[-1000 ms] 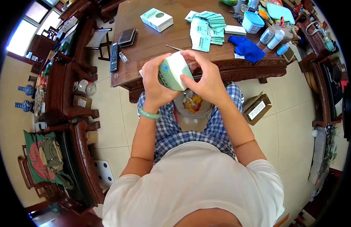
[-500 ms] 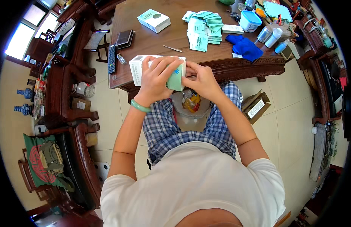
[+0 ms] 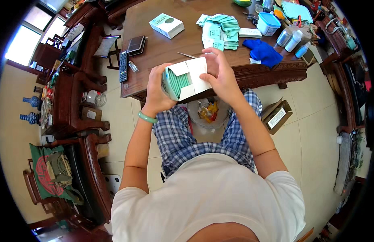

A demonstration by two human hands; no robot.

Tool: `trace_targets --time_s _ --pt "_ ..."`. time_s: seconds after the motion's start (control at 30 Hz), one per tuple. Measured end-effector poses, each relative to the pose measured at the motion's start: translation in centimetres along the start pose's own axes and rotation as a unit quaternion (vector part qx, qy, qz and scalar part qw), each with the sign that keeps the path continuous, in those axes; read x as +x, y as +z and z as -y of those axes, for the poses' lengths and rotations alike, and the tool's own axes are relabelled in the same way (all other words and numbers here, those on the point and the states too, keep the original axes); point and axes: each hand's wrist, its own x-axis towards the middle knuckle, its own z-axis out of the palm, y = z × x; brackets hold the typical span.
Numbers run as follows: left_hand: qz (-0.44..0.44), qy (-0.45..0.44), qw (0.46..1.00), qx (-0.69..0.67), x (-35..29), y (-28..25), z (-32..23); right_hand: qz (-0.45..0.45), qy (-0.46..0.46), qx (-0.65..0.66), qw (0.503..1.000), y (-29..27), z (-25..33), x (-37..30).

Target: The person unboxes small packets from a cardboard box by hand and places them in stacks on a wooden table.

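A white carton box (image 3: 198, 76) is held tilted over my lap, in front of the table edge. Its end is open, and a tight row of green sachets (image 3: 177, 85) shows inside. My left hand (image 3: 158, 90), with a green bangle at its wrist, is closed round the box's left side. At the other side my right hand (image 3: 222, 76) has its thumb on the lifted white flap and its fingers behind it. Beyond the hands on the table lie a thin metal tool (image 3: 186, 54), a pile of light-green sachets (image 3: 220, 29) and another white box (image 3: 167, 26).
Left on the wooden table (image 3: 134, 86) are a remote control (image 3: 123, 66) and dark wallet (image 3: 136, 45). To the right lie a blue cloth (image 3: 264, 52), spray cans and a blue-lidded tub (image 3: 268, 23). A bin (image 3: 205, 115) stands between my knees, an open carton (image 3: 277, 115) on the floor.
The box has been turned, and its end now stands open with the sachets showing. My right hand has risen onto the flap; my left hand has shifted to the box's left side.
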Motion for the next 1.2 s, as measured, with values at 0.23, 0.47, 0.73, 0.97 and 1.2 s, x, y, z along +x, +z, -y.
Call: trace_targets --time_s 0.23,0.47,0.73,0.97,1.2 --pt "0.000 -0.007 0.997 0.077 -0.1 -0.3 -0.1 0.184 -0.319 -0.202 0.908 0.0 0.6 -0.5" --pt "-0.013 0.025 0.991 0.128 0.1 -0.5 -0.4 0.230 -0.169 -0.118 0.951 0.0 1.8 -0.8" --pt "-0.008 0.016 0.991 0.136 -0.1 -0.1 -0.9 0.183 0.016 -0.086 0.979 1.1 2.1 -1.2" --pt "0.022 0.038 0.972 0.231 0.5 -0.9 -2.2 0.075 -0.055 -0.169 0.981 2.1 0.6 -2.5" --pt "0.118 0.083 0.932 0.332 1.8 -1.9 -3.7 0.048 0.071 -0.046 0.995 2.1 -2.1 -2.5"
